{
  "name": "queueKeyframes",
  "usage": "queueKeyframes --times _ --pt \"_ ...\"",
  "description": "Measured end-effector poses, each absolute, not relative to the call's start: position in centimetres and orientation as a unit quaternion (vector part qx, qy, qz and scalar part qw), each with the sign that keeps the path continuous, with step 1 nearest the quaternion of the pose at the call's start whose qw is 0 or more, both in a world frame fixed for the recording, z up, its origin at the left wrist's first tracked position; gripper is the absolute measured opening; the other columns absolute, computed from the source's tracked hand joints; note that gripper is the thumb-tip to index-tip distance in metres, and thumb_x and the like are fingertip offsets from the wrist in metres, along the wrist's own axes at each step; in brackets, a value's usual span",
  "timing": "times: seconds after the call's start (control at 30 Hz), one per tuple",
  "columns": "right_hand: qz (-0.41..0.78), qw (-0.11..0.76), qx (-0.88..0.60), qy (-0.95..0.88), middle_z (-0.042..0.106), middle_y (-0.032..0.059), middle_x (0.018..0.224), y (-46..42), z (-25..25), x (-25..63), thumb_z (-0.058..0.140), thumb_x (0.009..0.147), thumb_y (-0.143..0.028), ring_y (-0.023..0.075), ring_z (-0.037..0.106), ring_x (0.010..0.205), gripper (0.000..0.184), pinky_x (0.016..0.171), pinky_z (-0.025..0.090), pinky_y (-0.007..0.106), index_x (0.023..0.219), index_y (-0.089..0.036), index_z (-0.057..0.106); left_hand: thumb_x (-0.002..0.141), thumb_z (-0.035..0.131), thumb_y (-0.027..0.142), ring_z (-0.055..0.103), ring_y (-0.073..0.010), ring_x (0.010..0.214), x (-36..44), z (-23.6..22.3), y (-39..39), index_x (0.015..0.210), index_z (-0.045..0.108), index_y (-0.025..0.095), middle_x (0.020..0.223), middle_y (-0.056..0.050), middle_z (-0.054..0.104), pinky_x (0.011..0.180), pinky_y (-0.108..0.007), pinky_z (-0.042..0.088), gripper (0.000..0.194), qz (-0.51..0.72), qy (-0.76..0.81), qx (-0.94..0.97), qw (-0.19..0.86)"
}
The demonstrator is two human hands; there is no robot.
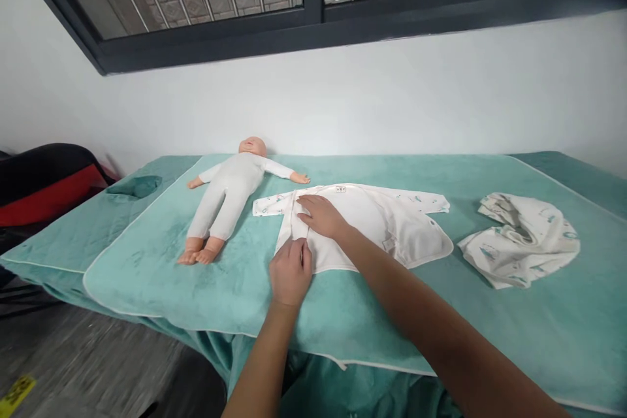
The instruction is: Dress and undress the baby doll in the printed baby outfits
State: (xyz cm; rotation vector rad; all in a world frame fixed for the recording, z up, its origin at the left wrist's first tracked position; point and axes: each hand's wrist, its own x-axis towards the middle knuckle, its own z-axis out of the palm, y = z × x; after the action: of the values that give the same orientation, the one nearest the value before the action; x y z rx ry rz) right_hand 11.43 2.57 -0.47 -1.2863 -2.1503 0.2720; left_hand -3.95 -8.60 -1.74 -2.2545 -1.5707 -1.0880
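A white baby shirt with small printed sleeves lies spread open on the green cover, its inside facing up. My right hand rests on its left part, fingers stretched out over the fabric. Just below, my left hand is closed at the shirt's lower left edge, with the fingers curled around the cloth; the fingertips are partly hidden. To the left of the shirt, a baby doll in a white body suit lies on its back, arms spread, one hand close to the shirt's left sleeve.
A crumpled white printed cloth lies at the right on the green cover. Behind the table are a white wall and a dark window frame. A black and red chair stands at the left.
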Motion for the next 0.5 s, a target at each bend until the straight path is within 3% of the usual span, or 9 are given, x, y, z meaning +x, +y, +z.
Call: queueKeyframes --times 0.33,0.43,0.5 --pt "0.164 0.452 -0.528 -0.700 0.067 0.0068 0.122 3.4 -1.3 11.9 0.043 0.093 -0.031 0.0219 0.062 0.115 0.031 0.103 0.049 0.044 0.118 -0.025 0.061 0.096 0.050 0.019 0.067 -0.0149 0.074 -7.6 1.2 -9.7 0.095 0.066 0.018 0.084 -0.003 0.073 0.069 -0.025 0.051 0.017 -0.503 -0.491 -0.711 0.029" --pt "0.186 0.457 -0.536 -0.685 0.066 0.0083 0.126 5.8 0.0 11.5 0.045 0.092 -0.036 0.0226 0.061 0.119 0.032 0.104 0.047 0.043 0.117 -0.023 0.059 0.096 0.050 0.025 0.068 -0.0205 0.089 -12.8 3.9 -7.5 0.097 0.067 0.018 0.091 -0.006 0.072 0.083 -0.033 0.053 0.019 -0.479 -0.547 -0.682 0.084" --pt "0.198 0.457 -0.548 -0.672 0.062 0.0116 0.132 8.4 1.4 10.5 0.042 0.094 -0.040 0.0230 0.059 0.123 0.038 0.104 0.047 0.041 0.123 -0.020 0.056 0.094 0.051 0.030 0.063 -0.0279 0.110 -16.6 5.2 -5.6 0.115 0.066 0.018 0.117 -0.012 0.067 0.095 -0.042 0.050 0.028 -0.409 -0.622 -0.656 0.123"
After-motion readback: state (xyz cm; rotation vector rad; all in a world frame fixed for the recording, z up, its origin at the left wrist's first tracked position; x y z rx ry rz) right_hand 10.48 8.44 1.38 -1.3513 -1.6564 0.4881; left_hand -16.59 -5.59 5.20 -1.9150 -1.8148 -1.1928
